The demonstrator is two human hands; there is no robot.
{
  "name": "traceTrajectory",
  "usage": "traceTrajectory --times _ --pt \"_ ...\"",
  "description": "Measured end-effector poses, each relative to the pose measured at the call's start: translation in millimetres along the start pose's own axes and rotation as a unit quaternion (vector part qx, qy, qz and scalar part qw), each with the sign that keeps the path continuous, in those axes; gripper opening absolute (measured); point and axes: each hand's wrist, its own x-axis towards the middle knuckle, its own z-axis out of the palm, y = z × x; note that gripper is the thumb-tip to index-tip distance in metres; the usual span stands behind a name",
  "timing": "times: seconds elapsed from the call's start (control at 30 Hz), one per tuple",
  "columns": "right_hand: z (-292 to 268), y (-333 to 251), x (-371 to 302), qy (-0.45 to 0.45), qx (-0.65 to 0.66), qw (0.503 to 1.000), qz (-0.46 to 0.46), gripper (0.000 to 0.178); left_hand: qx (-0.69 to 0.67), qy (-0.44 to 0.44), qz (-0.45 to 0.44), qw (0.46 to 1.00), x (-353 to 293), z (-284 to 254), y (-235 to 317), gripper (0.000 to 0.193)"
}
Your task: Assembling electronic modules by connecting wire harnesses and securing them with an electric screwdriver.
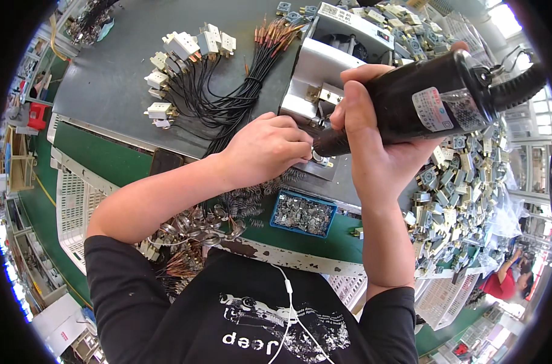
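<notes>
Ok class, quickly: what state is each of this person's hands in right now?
Right hand: closed, holding a black cylindrical power tool.
Left hand: curled beside the power tool's narrow end; whether it grips anything cannot be told.

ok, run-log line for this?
right hand: holding black corded power tool; left hand: at tool nose, grip hidden; blue tray: metal parts

Left of a white perforated plastic crate, a tan open-fronted wooden rack is standing; far right of the crate, a red-shirted person is showing.
</notes>
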Motion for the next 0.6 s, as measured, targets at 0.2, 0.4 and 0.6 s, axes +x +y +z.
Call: traceTrajectory --times 0.2,0.4,0.6 --pt "-0.1 8.0 -4.8 -0.014 0.007 1.0 0.017 0.098 -0.016 0.007 0.004 1.0 1.1 2.1 -1.7 0.009" --pt "-7.5 18.5 7.3 -0.11 -0.076 0.99 0.039 0.094 -0.056 0.023 -0.021 0.998 -3.1 6.8 -6.7 0.011" --pt "-15.5 22.0 14.1 -0.135 0.006 0.99 0.037 0.059 -0.06 -0.046 -0.093 0.993 7.3 -3.3 1.8 0.024"
